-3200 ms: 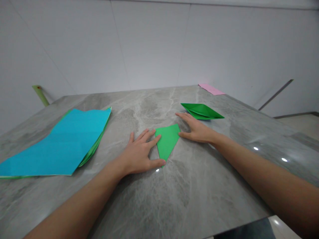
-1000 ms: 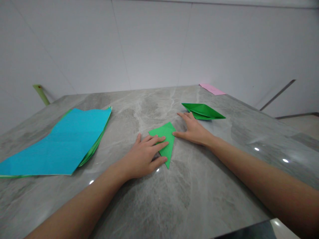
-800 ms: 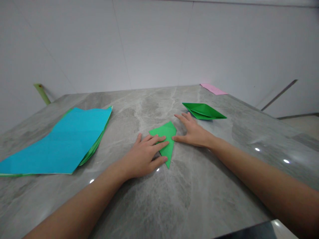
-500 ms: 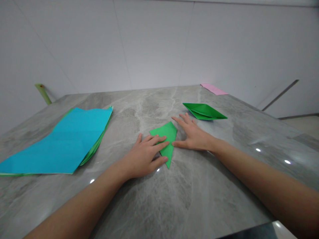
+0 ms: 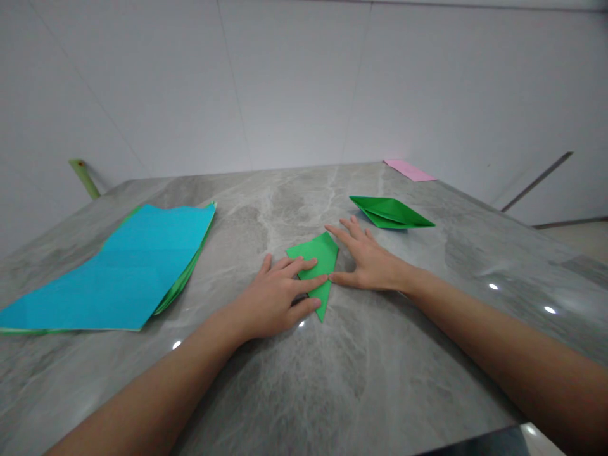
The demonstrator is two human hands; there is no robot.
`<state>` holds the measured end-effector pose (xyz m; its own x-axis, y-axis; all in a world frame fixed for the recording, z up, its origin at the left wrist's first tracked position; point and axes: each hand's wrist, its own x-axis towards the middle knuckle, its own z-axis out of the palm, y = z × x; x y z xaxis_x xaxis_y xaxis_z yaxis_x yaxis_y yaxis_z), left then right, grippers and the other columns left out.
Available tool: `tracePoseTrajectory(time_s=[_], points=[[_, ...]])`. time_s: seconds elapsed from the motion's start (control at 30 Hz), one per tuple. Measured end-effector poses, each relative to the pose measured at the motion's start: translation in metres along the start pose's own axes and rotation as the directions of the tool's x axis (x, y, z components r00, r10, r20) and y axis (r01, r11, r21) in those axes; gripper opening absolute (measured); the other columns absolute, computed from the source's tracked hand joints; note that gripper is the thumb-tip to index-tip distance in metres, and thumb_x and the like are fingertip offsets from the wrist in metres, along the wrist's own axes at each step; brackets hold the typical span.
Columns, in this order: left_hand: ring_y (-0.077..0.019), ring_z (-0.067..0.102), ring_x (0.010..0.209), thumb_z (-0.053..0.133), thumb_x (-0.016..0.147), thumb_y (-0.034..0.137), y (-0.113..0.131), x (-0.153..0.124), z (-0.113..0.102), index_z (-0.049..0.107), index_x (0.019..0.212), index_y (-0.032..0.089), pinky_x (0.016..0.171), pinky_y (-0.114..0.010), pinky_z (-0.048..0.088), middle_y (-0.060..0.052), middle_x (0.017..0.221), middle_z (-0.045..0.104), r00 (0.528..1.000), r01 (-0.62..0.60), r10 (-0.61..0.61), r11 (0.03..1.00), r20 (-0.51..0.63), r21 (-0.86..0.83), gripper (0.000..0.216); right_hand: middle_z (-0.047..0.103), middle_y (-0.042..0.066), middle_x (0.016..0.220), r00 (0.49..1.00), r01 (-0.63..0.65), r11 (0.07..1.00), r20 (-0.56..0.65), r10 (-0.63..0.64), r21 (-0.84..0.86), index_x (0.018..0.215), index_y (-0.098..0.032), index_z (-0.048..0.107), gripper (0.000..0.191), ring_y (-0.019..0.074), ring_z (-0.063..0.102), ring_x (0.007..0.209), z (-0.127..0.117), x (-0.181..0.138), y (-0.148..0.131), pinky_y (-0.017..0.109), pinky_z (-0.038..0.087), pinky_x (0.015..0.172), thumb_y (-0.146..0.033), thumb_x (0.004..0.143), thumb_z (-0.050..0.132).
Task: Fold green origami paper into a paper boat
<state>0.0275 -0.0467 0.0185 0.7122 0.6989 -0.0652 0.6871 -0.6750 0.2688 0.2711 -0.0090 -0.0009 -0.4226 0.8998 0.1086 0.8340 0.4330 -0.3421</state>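
A kite-shaped piece of folded green paper [image 5: 319, 253] lies flat on the grey marbled tabletop, one point toward me. My left hand [image 5: 280, 296] rests on its left side with the fingers spread over the paper; part of the sheet is hidden under them. At the paper's right edge is my right hand [image 5: 368, 256], its thumb tip touching the edge close to my left index fingertip. The right index finger reaches to the top corner, and the other fingers are stretched apart.
A boat-like folded green paper [image 5: 393, 213] sits just beyond my right hand. Blue sheets [image 5: 128, 266] over green ones lie at the left. A pink paper [image 5: 409, 170] is at the far right corner, near the white wall [image 5: 294, 82]. A dark glossy object [image 5: 489, 442] shows at the bottom edge.
My left index finger has slid slightly right to the paper's edge, meeting the right thumb. The right index finger has shifted slightly left onto the top corner. The paper stays almost in place.
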Motion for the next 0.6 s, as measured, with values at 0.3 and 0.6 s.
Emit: tracePoseTrajectory(time_s=[0.3,0.6], points=[[-0.0348,0.034,0.143,0.042,0.102,0.047,0.000,-0.001,0.002,0.050,0.143,0.037,0.112,-0.071,0.017,-0.007,0.155,0.041,1.000,-0.012,0.012,1.000,-0.019,0.022,0.043,0.011,0.026,0.163,0.996,0.038,0.999,0.085,-0.038,0.004,0.157,-0.017,0.022,0.108,0.0474,-0.003,0.149,-0.002,-0.006,-0.019,0.073,0.012,0.112,-0.061,0.072,0.072],[-0.0378,0.032,0.143,0.043,0.101,0.044,-0.003,0.000,0.002,0.049,0.144,0.035,0.109,-0.074,0.017,-0.009,0.156,0.038,0.999,-0.047,0.047,0.999,-0.018,0.017,0.044,0.011,0.023,0.163,0.980,0.146,0.989,0.130,-0.149,0.036,0.158,-0.019,0.018,0.114,0.0479,-0.007,0.148,-0.002,-0.011,-0.032,0.075,0.007,0.112,-0.065,0.069,0.073]])
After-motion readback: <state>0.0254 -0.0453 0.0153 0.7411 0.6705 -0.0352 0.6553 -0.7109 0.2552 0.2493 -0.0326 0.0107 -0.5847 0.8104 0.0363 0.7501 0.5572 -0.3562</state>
